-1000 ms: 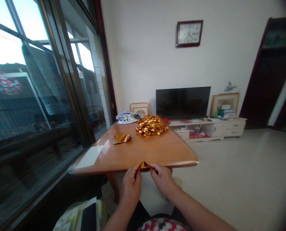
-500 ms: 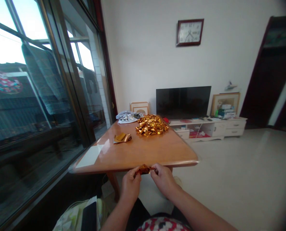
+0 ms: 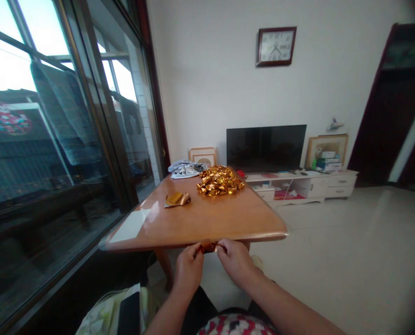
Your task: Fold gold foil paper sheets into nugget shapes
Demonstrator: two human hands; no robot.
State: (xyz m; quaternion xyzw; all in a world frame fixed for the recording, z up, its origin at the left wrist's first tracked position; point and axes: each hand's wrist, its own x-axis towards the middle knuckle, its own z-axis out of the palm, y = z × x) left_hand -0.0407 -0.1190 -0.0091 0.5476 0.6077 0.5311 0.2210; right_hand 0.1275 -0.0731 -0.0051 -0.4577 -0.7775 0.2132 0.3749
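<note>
Between my two hands, just off the near edge of the wooden table point(image 3: 210, 221), is a small piece of gold foil paper point(image 3: 207, 247). The fingers of my left hand point(image 3: 189, 265) pinch its left end. My right hand point(image 3: 235, 261) grips the other end between thumb and fingers. Part of the foil is hidden by the fingertips. Farther back on the tabletop lies a heap of folded gold foil pieces point(image 3: 220, 181). A small stack of flat gold foil sheets point(image 3: 177, 200) rests to the left of the heap.
A pale sheet point(image 3: 130, 226) lies at the table's left corner. Behind the heap is a bunched plastic bag point(image 3: 186, 169). Glass doors point(image 3: 53, 153) run along the left. A television point(image 3: 266, 148) stands on a white cabinet point(image 3: 317, 186). Low left is a bag with a dark flat object point(image 3: 129, 312).
Both hands stay nearly in place on the foil. The piece between them looks slightly lower and more flattened than before.
</note>
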